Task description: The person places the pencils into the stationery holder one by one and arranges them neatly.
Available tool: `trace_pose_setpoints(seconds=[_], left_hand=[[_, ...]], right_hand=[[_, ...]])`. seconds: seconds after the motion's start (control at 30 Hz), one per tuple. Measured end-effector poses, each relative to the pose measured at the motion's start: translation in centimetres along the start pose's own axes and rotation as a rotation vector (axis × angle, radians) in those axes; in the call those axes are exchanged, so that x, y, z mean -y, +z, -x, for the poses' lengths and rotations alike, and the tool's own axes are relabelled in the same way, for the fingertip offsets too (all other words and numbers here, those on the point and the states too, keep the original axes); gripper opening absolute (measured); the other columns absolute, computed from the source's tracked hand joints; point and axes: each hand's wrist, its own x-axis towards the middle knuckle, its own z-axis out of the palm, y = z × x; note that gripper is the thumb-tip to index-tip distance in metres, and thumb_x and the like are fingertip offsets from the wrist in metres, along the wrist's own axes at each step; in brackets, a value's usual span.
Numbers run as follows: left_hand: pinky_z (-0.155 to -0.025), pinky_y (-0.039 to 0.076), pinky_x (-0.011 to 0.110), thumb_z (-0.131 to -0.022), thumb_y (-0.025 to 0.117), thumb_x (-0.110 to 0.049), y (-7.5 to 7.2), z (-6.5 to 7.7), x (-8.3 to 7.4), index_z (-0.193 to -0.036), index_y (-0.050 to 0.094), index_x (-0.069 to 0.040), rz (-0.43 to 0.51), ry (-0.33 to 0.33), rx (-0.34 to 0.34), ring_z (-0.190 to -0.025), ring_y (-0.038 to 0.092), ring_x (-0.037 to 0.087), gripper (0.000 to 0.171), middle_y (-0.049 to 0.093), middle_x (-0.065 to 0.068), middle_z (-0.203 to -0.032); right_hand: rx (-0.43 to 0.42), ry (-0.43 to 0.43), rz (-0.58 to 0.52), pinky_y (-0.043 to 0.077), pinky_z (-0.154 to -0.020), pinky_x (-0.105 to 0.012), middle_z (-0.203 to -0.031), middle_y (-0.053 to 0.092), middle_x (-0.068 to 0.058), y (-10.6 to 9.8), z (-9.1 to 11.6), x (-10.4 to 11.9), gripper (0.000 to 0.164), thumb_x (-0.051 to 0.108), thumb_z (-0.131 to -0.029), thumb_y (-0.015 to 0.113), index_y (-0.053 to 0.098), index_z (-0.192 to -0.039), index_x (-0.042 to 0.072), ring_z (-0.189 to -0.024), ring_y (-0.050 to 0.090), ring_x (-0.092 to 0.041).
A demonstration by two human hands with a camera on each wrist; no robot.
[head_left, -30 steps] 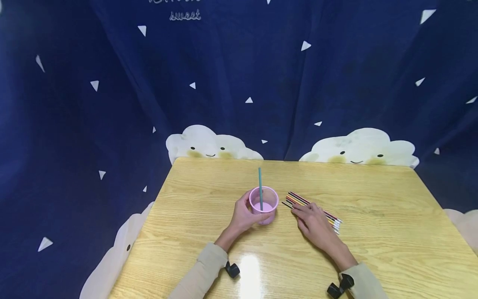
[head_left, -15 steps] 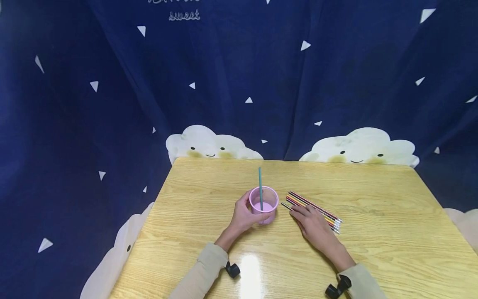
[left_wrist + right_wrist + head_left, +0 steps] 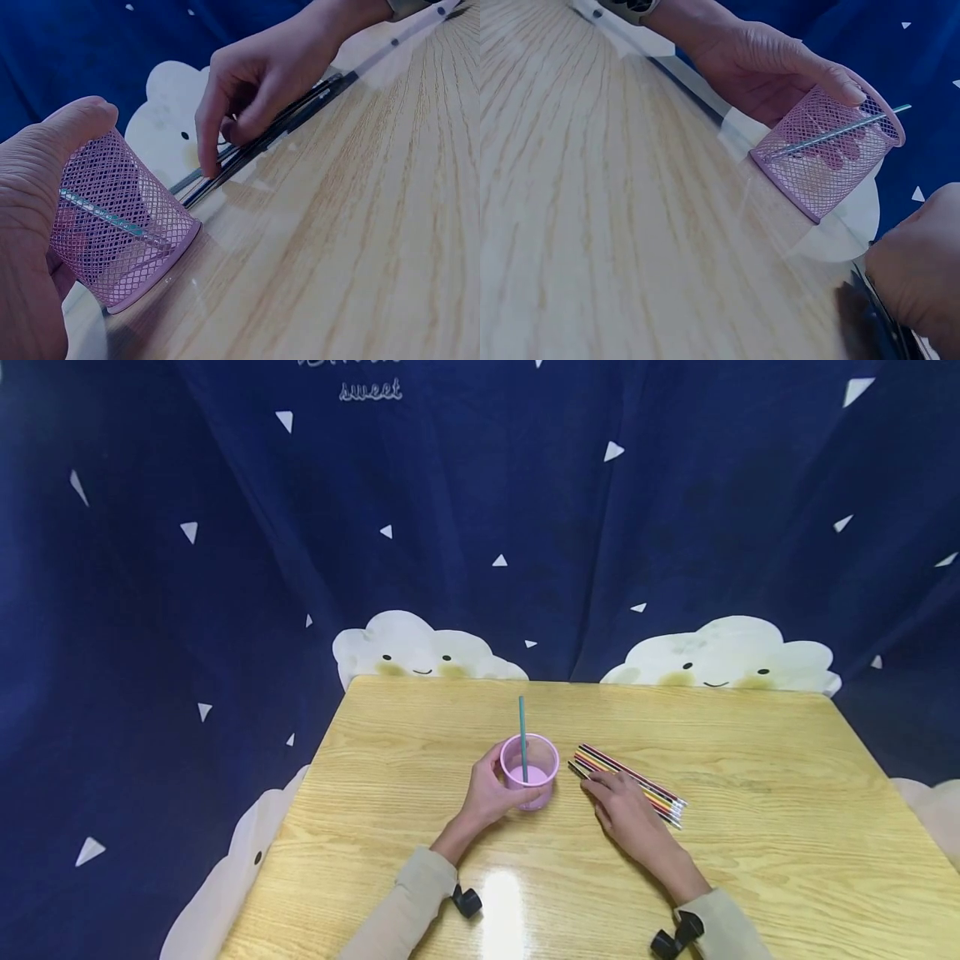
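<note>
A pink mesh pencil cup (image 3: pixel 150 195) is standing upright on the wooden table (image 3: pixel 765 827), its wall showing small diamond-shaped openings and a smooth pink band running round both rim and base. A slim teal pencil (image 3: pixel 522 722) is leaning inside it, rising well above the rim and showing through the mesh in both wrist views. The left hand (image 3: pixel 491 787) is holding the cup from the side, its fingers wrapping round the back while the thumb is lying across the near wall.

Just to the right of the cup, a row of striped pencils (image 3: pixel 654 792) is lying slantwise on the table, side by side, showing red, black and yellow lengthwise (they are looking nearly all dark in the left wrist view) and pale, shiny ends towards the right. The right hand (image 3: pixel 628 814) is reaching down over them, its fingers touching the pencils near their cup-side ends; whether they are pinching one, I cannot tell. Behind, a navy curtain (image 3: pixel 465 468) is hanging, bearing white triangles and clouds.
</note>
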Motion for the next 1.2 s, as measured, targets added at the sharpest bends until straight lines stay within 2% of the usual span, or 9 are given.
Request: trace_pose_setpoints(seconds=[0.13, 0.27, 0.4, 0.53, 0.63, 0.73, 0.93, 1.07, 1.2], left_hand=[[-0.108, 0.051, 0.058, -0.068, 0.095, -0.001, -0.1, -0.1, -0.1, -0.144, 0.057, -0.001, -0.011, -0.008, 0.011, -0.122, 0.063, 0.039, 0.085, 0.064, 0.026, -0.134], [-0.110, 0.051, 0.053, -0.069, 0.097, -0.006, -0.1, -0.2, -0.2, -0.144, 0.058, -0.005, -0.010, -0.011, 0.023, -0.123, 0.063, 0.034, 0.085, 0.064, 0.023, -0.136], [-0.112, 0.049, 0.054, -0.069, 0.097, -0.007, -0.2, -0.3, -0.1, -0.144, 0.058, -0.005, -0.005, -0.006, 0.030, -0.125, 0.063, 0.035, 0.084, 0.063, 0.027, -0.137], [-0.112, 0.048, 0.055, -0.069, 0.097, -0.006, -0.2, -0.3, -0.3, -0.144, 0.058, -0.004, -0.009, -0.011, 0.034, -0.125, 0.062, 0.035, 0.085, 0.063, 0.025, -0.137], [-0.112, 0.048, 0.056, -0.068, 0.097, -0.005, -0.2, -0.2, -0.4, -0.144, 0.058, -0.004, -0.011, -0.016, 0.030, -0.125, 0.062, 0.036, 0.085, 0.064, 0.023, -0.137], [-0.113, 0.046, 0.059, -0.068, 0.097, -0.003, -0.1, -0.1, -0.4, -0.143, 0.058, -0.003, 0.012, -0.014, 0.028, -0.126, 0.061, 0.039, 0.085, 0.063, 0.025, -0.137], [-0.111, 0.045, 0.064, -0.067, 0.096, 0.001, -0.1, -0.1, -0.3, -0.144, 0.057, 0.000, 0.043, 0.006, 0.024, -0.125, 0.061, 0.045, 0.086, 0.063, 0.028, -0.137], [-0.110, 0.048, 0.061, -0.067, 0.096, 0.000, -0.1, -0.2, -0.2, -0.144, 0.057, -0.001, 0.023, -0.005, 0.023, -0.124, 0.062, 0.042, 0.085, 0.063, 0.027, -0.136], [-0.109, 0.050, 0.058, -0.068, 0.097, -0.006, -0.2, -0.1, -0.3, -0.143, 0.059, -0.005, -0.012, -0.011, 0.023, -0.123, 0.063, 0.038, 0.083, 0.065, 0.026, -0.135]], right_hand=[[0.003, 0.034, -0.061, 0.051, -0.102, -0.059, -0.122, 0.069, -0.017, -0.5, -0.1, 0.1, 0.035, -0.004, -0.089, 0.070, 0.073, -0.123, 0.001, -0.113, 0.065, -0.037], [-0.037, 0.043, -0.155, 0.056, -0.093, -0.052, -0.119, 0.071, -0.013, -1.1, -0.8, 0.0, 0.032, -0.007, -0.089, 0.069, 0.075, -0.119, 0.002, -0.110, 0.067, -0.032], [-0.078, 0.062, -0.259, 0.059, -0.087, -0.048, -0.118, 0.072, -0.011, -1.8, -1.5, 0.0, 0.031, -0.010, -0.089, 0.069, 0.075, -0.117, 0.001, -0.106, 0.069, -0.027], [-0.108, 0.077, -0.304, 0.059, -0.081, -0.034, -0.119, 0.072, -0.008, -2.4, -2.1, -0.1, 0.033, -0.008, -0.090, 0.072, 0.075, -0.120, 0.004, -0.102, 0.069, -0.021], [-0.127, 0.068, -0.331, 0.055, -0.087, -0.019, -0.118, 0.072, -0.006, -2.6, -2.5, -0.2, 0.036, -0.008, -0.089, 0.074, 0.074, -0.122, 0.005, -0.104, 0.070, -0.022], [-0.139, 0.053, -0.352, 0.051, -0.092, -0.014, -0.118, 0.072, -0.007, -2.7, -2.7, -0.3, 0.040, -0.009, -0.087, 0.076, 0.073, -0.125, 0.006, -0.107, 0.070, -0.025], [-0.143, 0.061, -0.380, 0.059, -0.076, -0.028, -0.117, 0.072, -0.009, -3.2, -3.2, -0.3, 0.045, -0.011, -0.085, 0.077, 0.073, -0.125, 0.009, -0.093, 0.069, -0.017], [-0.161, 0.054, -0.401, 0.058, -0.066, -0.030, -0.114, 0.071, -0.012, -3.6, -3.7, -0.1, 0.044, -0.012, -0.084, 0.078, 0.072, -0.124, 0.005, -0.081, 0.064, -0.010], [-0.192, 0.040, -0.418, 0.058, -0.065, -0.030, -0.114, 0.071, -0.013, -4.0, -4.3, 0.1, 0.045, -0.012, -0.082, 0.080, 0.072, -0.124, 0.003, -0.079, 0.065, -0.008]])
